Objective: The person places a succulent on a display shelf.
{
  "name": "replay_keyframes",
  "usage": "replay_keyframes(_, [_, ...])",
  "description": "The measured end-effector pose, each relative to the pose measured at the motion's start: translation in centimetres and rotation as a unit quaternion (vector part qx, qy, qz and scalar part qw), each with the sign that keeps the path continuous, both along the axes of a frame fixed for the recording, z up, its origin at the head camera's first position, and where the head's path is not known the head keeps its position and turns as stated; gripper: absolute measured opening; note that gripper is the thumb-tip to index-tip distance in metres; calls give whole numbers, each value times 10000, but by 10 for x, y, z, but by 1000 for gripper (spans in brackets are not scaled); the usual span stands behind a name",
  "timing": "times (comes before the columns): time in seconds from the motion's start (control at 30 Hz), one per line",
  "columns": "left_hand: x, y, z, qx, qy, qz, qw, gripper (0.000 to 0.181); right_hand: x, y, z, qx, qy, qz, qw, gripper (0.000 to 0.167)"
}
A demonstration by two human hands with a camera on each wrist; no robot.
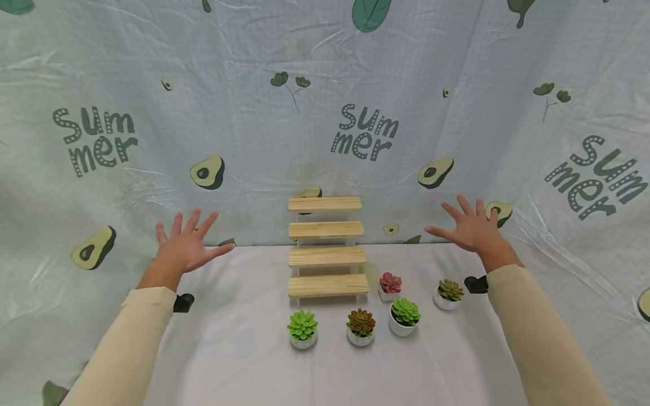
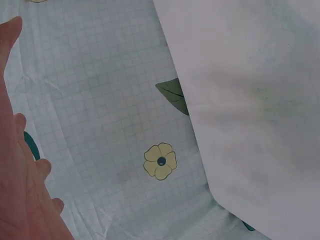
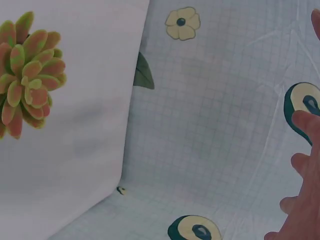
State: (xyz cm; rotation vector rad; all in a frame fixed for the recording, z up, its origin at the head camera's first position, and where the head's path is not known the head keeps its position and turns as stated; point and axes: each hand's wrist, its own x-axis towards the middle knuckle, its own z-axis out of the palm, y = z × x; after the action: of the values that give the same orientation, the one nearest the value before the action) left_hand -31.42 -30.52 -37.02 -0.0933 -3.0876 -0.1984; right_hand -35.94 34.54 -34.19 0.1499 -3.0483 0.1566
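Note:
Both hands hover over the white table with fingers spread and nothing held. The left hand (image 1: 185, 248) is over the table's back left, away from any pot. Over the back right is the right hand (image 1: 477, 232), nearest to an olive-reddish succulent (image 1: 450, 290) in a white pot, whose top also shows in the right wrist view. A wooden tiered stand (image 1: 327, 257) with several plank steps stands at the table's back middle. In front of it sit a bright green succulent (image 1: 302, 325) and a brown-red succulent (image 1: 361, 322). Right of these are another green succulent (image 1: 405, 312) and a pink-red succulent (image 1: 390, 283).
A pale curtain (image 1: 254, 129) printed with avocados, leaves and lettering hangs behind and at both sides of the white table (image 1: 238, 349). The table's back edge runs just behind the stand. Dark wrist cameras are strapped at both sleeves.

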Motion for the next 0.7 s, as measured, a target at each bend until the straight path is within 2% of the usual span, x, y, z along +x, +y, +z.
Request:
replay_keyframes(0.17, [0, 4, -4, 22, -33, -33, 10000, 108, 2, 0, -5, -43, 98, 102, 9999, 104])
replay_keyframes(0.3, [1, 8, -11, 27, 120, -47, 9999, 107, 4, -1, -12, -121, 155, 151, 9997, 102])
replay_keyframes(0.5, [6, 13, -27, 88, 466, -81, 9988, 105, 10, -4, -23, -223, 362, 162, 9990, 101])
replay_keyframes(0.7, [13, 18, -44, 209, 479, -121, 9986, 104, 16, -3, -33, -248, 519, 200, 9981, 99])
